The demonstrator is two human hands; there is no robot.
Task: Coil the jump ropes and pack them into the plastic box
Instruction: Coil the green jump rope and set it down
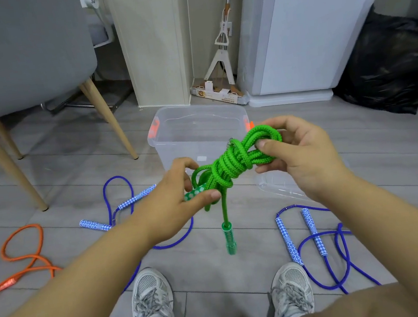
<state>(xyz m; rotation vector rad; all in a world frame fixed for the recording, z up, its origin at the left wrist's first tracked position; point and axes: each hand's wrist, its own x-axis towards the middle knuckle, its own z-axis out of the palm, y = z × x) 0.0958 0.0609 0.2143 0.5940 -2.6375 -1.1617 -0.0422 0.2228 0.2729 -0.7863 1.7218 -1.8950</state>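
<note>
A green jump rope [234, 159] is wound into a tight bundle held in the air between both hands. My right hand [297, 154] grips the far end of the bundle. My left hand [173, 197] pinches one green patterned handle [194, 193] at the near end. The other green handle [230, 239] hangs down from the bundle. Behind the rope, a clear plastic box [163, 143] with orange latches stands open on the floor. One blue rope [119, 210] lies at the left, another blue rope [317, 245] at the right, and an orange rope [22, 260] at the far left.
A clear lid [278, 186] lies on the floor right of the box. A grey chair [12, 64] with wooden legs stands at the left. A mop [221, 58], a white appliance [304, 26] and a black bag [389, 60] line the back. My two shoes [151, 296] are below.
</note>
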